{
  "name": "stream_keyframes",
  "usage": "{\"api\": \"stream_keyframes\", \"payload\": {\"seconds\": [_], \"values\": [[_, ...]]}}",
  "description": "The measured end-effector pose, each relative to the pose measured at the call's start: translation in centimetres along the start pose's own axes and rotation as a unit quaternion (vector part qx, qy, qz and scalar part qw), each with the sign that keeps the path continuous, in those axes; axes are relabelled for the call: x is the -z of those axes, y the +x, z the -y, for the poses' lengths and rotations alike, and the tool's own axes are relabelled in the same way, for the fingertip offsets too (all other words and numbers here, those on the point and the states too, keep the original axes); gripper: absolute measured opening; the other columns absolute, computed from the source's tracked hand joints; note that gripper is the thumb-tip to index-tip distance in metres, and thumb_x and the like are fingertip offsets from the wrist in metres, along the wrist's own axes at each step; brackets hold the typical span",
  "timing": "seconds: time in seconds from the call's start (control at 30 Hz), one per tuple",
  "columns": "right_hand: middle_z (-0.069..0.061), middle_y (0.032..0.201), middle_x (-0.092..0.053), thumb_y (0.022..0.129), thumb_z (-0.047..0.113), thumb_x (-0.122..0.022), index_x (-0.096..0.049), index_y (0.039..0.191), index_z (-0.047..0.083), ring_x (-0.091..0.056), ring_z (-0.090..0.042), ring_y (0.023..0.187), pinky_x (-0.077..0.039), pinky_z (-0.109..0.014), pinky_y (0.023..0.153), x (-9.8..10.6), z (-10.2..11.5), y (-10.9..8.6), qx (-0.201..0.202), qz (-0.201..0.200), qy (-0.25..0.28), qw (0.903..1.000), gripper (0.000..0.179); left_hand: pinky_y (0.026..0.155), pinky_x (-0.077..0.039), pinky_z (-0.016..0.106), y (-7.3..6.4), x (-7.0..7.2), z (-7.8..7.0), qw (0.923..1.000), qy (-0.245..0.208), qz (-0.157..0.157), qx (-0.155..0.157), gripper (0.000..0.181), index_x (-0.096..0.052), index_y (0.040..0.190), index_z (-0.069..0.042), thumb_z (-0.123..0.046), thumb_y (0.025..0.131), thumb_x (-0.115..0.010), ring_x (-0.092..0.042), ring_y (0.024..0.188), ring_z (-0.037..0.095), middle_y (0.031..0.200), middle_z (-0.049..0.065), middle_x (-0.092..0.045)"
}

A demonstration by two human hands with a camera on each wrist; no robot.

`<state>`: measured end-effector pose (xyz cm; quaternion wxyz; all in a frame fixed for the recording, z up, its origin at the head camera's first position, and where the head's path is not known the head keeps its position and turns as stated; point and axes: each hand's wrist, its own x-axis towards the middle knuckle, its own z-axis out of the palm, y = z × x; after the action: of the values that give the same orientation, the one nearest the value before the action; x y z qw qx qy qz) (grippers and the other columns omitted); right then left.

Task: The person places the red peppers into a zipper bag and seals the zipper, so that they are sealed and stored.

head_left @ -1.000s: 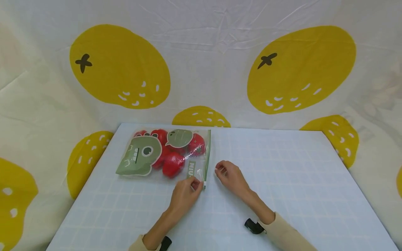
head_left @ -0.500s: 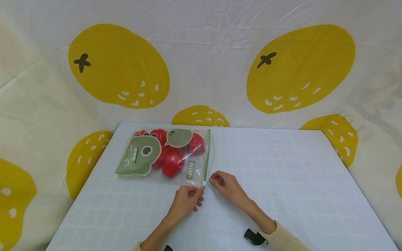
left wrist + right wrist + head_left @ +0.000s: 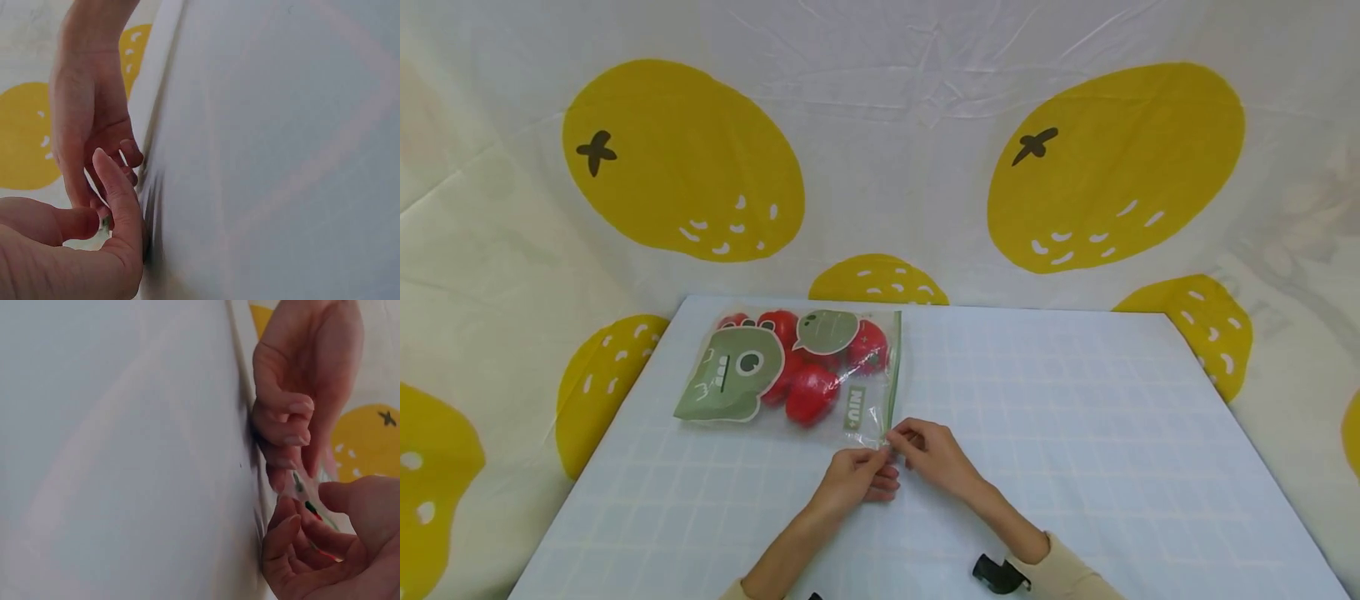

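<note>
A clear plastic zip bag (image 3: 730,375) with a green monster print lies on the left part of the table. Several red, round, fruit-like things (image 3: 812,395) show through its film. A green zip strip (image 3: 896,350) runs along its right edge. My left hand (image 3: 850,482) pinches the near right corner between thumb and forefinger, its other fingers loosely bent below. Right beside it, my right hand (image 3: 934,454) pinches the near end of the zip edge with thumb and forefinger. In both wrist views the fingertips of the two hands meet closely, hiding most of the corner.
A pale checked cloth covers the table (image 3: 1075,417). Behind it hangs a white curtain (image 3: 895,167) printed with large yellow fruit. A black wrist camera (image 3: 997,574) sits by the right sleeve.
My right hand has come down and left from beside the bag to its corner. My left hand has slid slightly nearer along the edge to that corner. The bag has stayed in place.
</note>
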<state>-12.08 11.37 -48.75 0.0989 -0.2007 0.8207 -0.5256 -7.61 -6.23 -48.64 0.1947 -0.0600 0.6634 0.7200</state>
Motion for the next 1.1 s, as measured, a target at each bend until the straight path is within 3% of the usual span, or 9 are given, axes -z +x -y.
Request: {"api": "stream_keyframes", "payload": {"seconds": [0.23, 0.5, 0.73, 1.1], "values": [[-0.002, 0.073, -0.069, 0.102, 0.022, -0.066, -0.073, 0.097, 0.003, -0.056, -0.005, 0.059, -0.047, -0.021, 0.056, -0.2, 0.1, 0.2, -0.007, 0.000, -0.009, 0.9999, 0.020, 0.077, -0.062, 0.030, -0.1, 0.0, 0.1, 0.9989, -0.045, 0.009, 0.003, 0.040, -0.062, 0.118, 0.018, -0.020, 0.106, -0.058, -0.071, 0.078, 0.012, 0.094, 0.011, -0.073], [-0.001, 0.068, -0.066, 0.102, 0.023, -0.065, -0.074, 0.092, 0.005, -0.053, -0.004, 0.059, -0.043, -0.021, 0.056, -0.1, -0.1, 0.7, -0.016, 0.009, -0.008, 0.9998, 0.022, 0.077, -0.060, 0.025, 0.1, -0.4, 0.2, 0.9974, -0.067, -0.021, -0.013, 0.033, -0.063, 0.116, 0.018, -0.013, 0.105, -0.058, -0.069, 0.079, 0.010, 0.092, 0.008, -0.072], [0.002, 0.070, -0.067, 0.101, 0.024, -0.067, -0.075, 0.091, 0.006, -0.053, -0.005, 0.059, -0.043, -0.021, 0.056, 0.1, -0.1, 1.2, -0.042, -0.010, 0.009, 0.9990, 0.023, 0.076, -0.056, 0.020, 0.3, -0.7, -0.1, 0.9961, -0.081, -0.031, -0.017, 0.030, -0.065, 0.113, 0.015, -0.013, 0.105, -0.059, -0.065, 0.079, 0.009, 0.088, 0.003, -0.069], [-0.003, 0.066, -0.064, 0.100, 0.021, -0.067, -0.073, 0.088, 0.002, -0.056, -0.008, 0.060, -0.043, -0.021, 0.056, 0.1, 0.0, 2.0, -0.044, -0.048, 0.024, 0.9976, 0.023, 0.076, -0.056, 0.020, 0.3, -1.0, -0.4, 0.9954, -0.086, -0.040, -0.013, 0.028, -0.065, 0.112, 0.016, -0.010, 0.104, -0.057, -0.065, 0.078, 0.009, 0.086, 0.002, -0.068]]}}
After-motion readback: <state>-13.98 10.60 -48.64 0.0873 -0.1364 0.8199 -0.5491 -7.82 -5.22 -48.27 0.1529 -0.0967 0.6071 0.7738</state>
